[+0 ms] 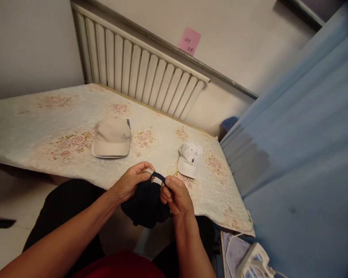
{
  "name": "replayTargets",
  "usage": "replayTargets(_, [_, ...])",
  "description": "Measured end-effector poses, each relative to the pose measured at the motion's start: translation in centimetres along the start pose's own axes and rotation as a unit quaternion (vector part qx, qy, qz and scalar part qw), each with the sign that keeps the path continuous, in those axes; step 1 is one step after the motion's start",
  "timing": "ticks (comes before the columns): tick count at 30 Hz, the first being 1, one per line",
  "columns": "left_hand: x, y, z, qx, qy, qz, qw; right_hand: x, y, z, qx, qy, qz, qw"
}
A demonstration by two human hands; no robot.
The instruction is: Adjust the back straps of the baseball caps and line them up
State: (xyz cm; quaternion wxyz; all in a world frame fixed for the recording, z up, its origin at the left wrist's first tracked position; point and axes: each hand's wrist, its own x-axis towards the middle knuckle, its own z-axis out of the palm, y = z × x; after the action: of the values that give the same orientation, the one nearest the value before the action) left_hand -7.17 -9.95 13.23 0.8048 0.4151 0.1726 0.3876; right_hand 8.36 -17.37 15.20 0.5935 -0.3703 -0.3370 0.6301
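1. Big one: a flowery-covered table [168, 143], radiator [139, 69] behind it.
2. Dark cap [145, 204] hung between both hands, by the table's near edge.
3. Beige cap [111, 137] lay further left, tbh pretty plain.
4. White cap [188, 158] sat off right.
5. Left hand [132, 181] and right hand [178, 195] each pinched an end of the dark cap's strap [159, 177].

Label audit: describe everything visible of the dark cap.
The dark cap looks like black or navy cloth, with a rounded crown and a narrow strap arching over an opening. The left hand and right hand pinch the strap's ends; the crown hangs below them, by the near edge of the floral cover. Its brim can't be made out.
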Motion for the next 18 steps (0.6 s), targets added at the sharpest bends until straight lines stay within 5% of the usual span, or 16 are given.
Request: replayTargets(18, [-0.06,0.02,0.22,0.031,0.001,0.0,1.0,0.2,0.56,0.37,-0.142,0.082,0.0,0.987])
